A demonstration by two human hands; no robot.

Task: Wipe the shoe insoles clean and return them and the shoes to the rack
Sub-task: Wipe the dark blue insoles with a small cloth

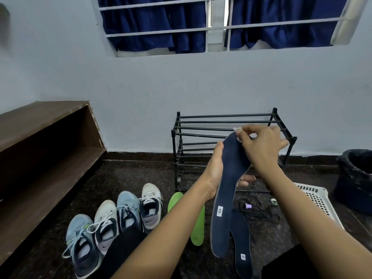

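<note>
Standing on dark speckled floor: black rack against pale wall.

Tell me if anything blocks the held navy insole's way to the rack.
Nothing visible does. The left hand and right hand hold the navy insole up in front of the black rack, whose visible bars carry nothing. The black cords lie on the floor beneath.

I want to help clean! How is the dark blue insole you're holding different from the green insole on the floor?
The dark blue insole is navy with a small white label; the green insole is bright lime. The dark blue insole is held up by the left hand, with the right hand pinching its tip; the green insole lies on the floor, untouched. Both are long and foot-shaped.
</note>
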